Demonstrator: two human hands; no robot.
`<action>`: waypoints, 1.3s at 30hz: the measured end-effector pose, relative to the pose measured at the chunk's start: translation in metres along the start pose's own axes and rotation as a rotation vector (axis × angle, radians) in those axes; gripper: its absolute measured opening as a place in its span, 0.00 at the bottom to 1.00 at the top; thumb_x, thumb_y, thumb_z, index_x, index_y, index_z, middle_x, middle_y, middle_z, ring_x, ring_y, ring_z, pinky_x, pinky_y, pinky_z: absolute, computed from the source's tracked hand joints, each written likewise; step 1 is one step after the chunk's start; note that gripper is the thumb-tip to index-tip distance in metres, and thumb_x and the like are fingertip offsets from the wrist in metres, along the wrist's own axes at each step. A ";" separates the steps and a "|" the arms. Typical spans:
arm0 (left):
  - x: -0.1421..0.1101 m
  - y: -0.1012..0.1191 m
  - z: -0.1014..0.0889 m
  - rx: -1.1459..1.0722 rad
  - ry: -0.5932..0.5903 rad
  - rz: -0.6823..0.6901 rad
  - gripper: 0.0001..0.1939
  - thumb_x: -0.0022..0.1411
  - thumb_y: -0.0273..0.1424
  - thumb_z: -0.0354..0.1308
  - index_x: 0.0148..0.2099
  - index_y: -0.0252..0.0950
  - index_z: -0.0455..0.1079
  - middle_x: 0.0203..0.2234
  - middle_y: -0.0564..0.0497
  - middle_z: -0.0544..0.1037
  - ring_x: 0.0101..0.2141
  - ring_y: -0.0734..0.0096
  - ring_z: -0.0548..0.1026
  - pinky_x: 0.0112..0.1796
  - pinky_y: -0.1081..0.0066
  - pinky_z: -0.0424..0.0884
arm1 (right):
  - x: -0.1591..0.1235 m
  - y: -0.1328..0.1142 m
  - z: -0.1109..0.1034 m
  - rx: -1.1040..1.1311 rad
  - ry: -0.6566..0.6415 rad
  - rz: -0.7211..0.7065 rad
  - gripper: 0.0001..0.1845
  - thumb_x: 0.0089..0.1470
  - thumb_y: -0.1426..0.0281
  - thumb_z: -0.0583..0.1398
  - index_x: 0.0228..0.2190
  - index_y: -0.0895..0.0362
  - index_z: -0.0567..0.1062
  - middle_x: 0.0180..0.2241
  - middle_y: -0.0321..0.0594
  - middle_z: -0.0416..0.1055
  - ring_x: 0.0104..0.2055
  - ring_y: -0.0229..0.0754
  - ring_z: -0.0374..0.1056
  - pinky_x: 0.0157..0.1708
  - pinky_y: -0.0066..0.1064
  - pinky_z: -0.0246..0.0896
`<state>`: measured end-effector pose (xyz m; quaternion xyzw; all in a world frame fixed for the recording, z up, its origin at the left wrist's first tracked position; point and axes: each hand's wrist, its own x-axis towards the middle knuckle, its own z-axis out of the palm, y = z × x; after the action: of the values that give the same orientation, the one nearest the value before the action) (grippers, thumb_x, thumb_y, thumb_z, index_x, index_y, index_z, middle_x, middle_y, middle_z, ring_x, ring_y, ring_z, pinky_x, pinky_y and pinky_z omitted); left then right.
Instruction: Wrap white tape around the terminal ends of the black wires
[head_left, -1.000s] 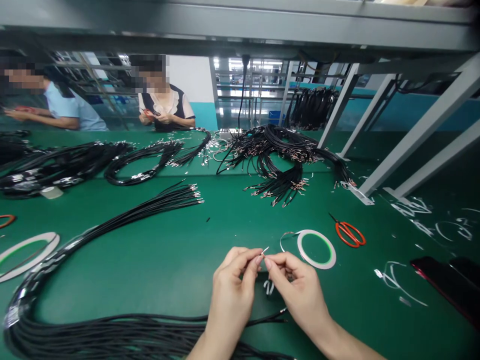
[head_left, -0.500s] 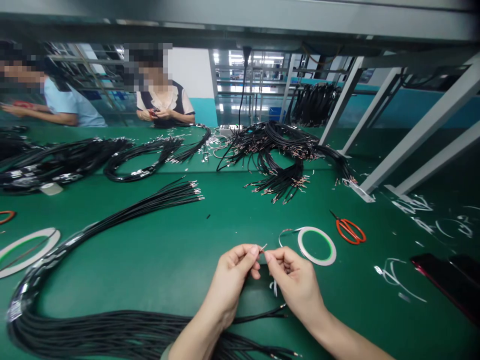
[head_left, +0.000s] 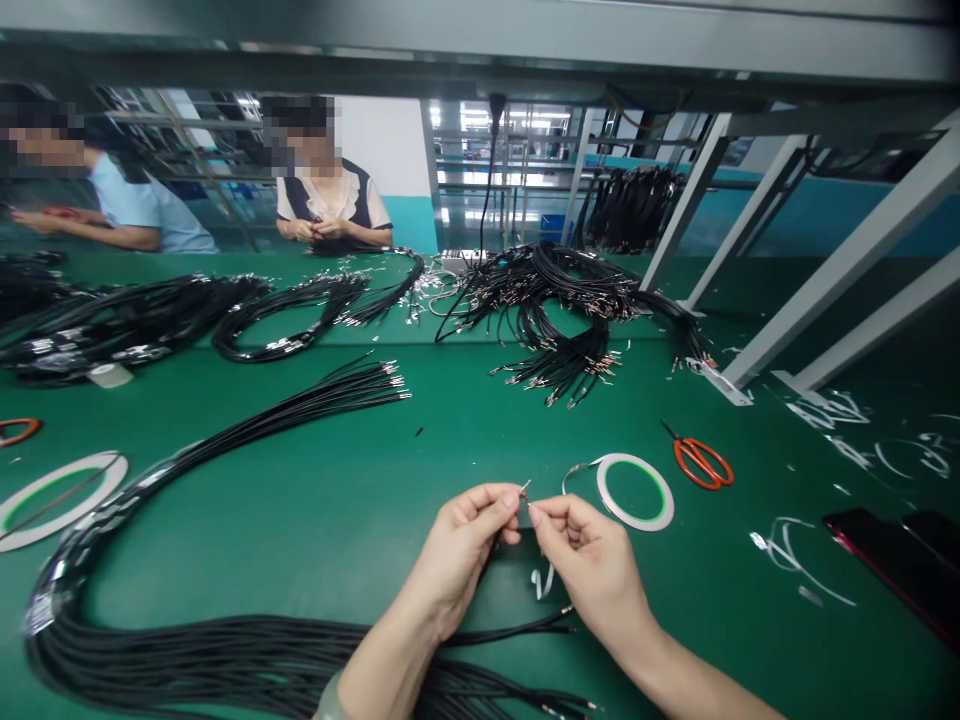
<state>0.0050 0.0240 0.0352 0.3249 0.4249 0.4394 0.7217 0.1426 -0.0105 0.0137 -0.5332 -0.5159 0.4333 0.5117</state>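
My left hand (head_left: 472,535) is closed in a pinch on the end of a black cable (head_left: 491,550), whose bared, light-coloured tip (head_left: 526,487) pokes out past the fingertips. Close against it, my right hand (head_left: 589,545) pinches a thin copper-coloured strip (head_left: 525,497) at the cable end; the fingers partly hide it. A curled white strip (head_left: 541,583) hangs below the right hand. Under my left forearm lies a thick bundle of black cables (head_left: 225,650), which bends round at the left. The bundle's far ends (head_left: 375,385) fan out with bared tips.
Right of my hands lie a tape roll (head_left: 636,492) and orange-handled scissors (head_left: 701,462). Another roll (head_left: 112,485) is at the left. Cable heaps (head_left: 555,280) cover the back of the green table (head_left: 300,510). Metal legs (head_left: 825,270) stand at the right. Two people sit opposite.
My hands stay almost in place, with their fingertips slightly further apart and more of the copper-coloured strip showing. The white strip has swung left. The view has shifted slightly.
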 end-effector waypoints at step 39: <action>0.002 -0.005 0.000 0.218 0.085 0.074 0.14 0.49 0.35 0.68 0.32 0.29 0.72 0.18 0.52 0.78 0.21 0.76 0.76 0.25 0.78 0.74 | 0.004 -0.005 0.003 0.165 0.040 0.055 0.11 0.55 0.63 0.60 0.28 0.59 0.71 0.16 0.26 0.53 0.18 0.30 0.45 0.18 0.25 0.39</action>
<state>0.0074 0.0239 0.0304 0.3978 0.4880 0.4303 0.6469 0.1400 -0.0066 0.0182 -0.5117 -0.4535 0.4774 0.5519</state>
